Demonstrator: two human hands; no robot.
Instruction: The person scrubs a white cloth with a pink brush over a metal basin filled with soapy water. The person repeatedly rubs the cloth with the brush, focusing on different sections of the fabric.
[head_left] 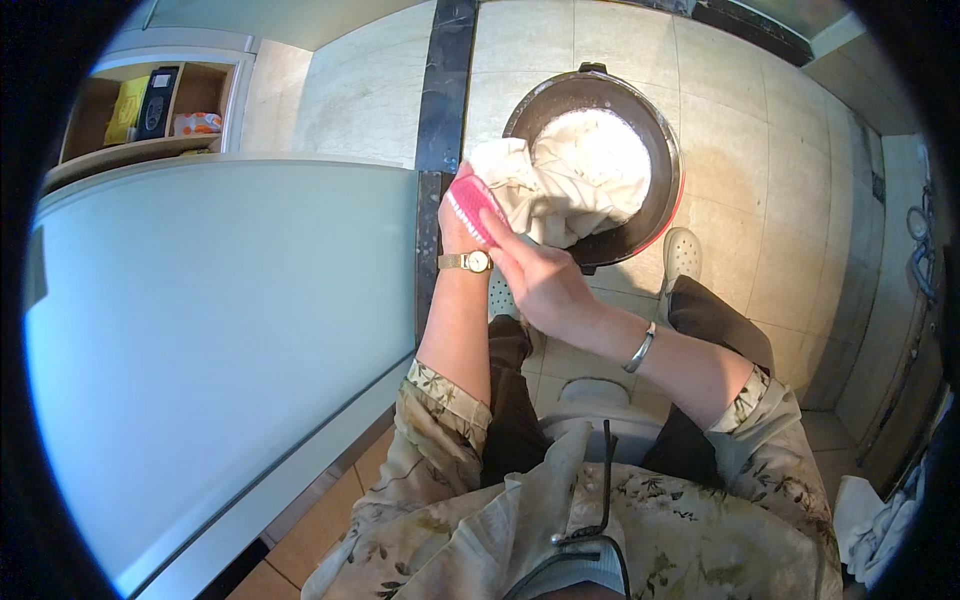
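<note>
My right hand [548, 285] is closed on a pink scrubbing brush [474, 203] with white bristles along its edge. Just behind the brush, my left hand [455, 232] grips one end of a wet-looking cream cloth [580, 185]; the brush and cloth hide most of its fingers. From that hand the cloth runs down to the right into a round dark basin [662, 140], where the rest lies bunched up. Brush and cloth overlap in this view, so whether the bristles touch the fabric is hard to see.
A frosted glass panel [230, 330] stands close on my left, beside a dark floor strip [445, 90]. Beyond it is a wooden shelf unit [95, 120] holding small packages. My clog [683, 255] is close to the basin. White fabric [875, 525] lies at lower right.
</note>
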